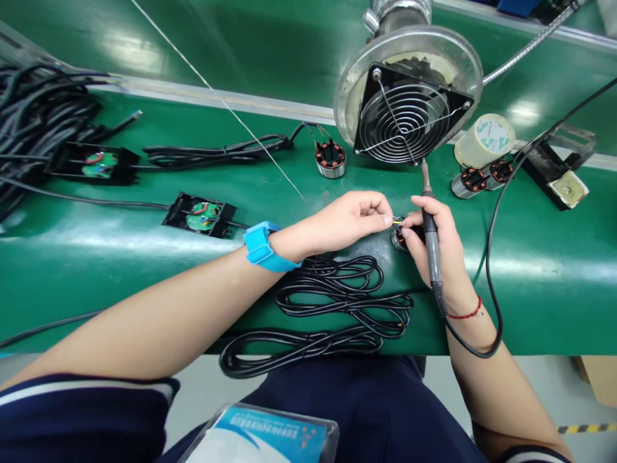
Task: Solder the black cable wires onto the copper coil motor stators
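My left hand [349, 222] is closed in a pinch on a thin yellow wire [396, 221], with a blue wrist strap [264, 247] on that arm. My right hand [436, 247] grips a soldering iron [430, 225] whose tip points up toward the fan, and its fingers also touch a small motor stator [399, 238] on the green bench. The two hands meet over the stator. A coiled black cable [337, 308] lies below them near the bench's front edge.
A fume extractor fan [407, 106] stands behind the hands. Another stator [330, 158] with a cable sits left of it; two more [475, 181] and a tape roll [484, 140] at right. Two open black boxes [200, 214] with green boards and a cable bundle [38, 122] lie left.
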A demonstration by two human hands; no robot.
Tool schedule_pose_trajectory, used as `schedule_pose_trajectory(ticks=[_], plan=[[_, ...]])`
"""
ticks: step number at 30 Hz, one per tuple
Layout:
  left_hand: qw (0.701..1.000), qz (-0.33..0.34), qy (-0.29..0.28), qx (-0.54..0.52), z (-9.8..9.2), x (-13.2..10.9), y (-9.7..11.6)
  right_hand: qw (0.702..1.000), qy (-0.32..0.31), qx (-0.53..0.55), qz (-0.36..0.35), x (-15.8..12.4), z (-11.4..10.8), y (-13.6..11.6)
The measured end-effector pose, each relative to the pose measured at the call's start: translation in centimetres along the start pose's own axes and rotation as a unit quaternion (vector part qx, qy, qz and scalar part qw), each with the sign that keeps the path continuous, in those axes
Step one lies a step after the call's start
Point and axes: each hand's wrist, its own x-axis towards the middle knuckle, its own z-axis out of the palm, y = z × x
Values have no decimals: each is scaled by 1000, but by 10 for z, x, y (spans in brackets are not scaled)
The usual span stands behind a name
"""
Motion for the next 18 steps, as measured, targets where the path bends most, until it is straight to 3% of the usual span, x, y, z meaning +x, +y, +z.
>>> schedule_pose_trajectory(ticks=[8, 13, 18], plan=[[1000, -2, 5, 6, -1, 1, -1, 1000, -14, 7, -6, 9, -4, 3], [1000, -1, 17, 15, -1, 0, -1, 993, 8, -86, -79, 13, -5, -6], [1000, -6, 30, 5, -1, 3, -3, 991, 30, -85, -97, 11, -3, -18]])
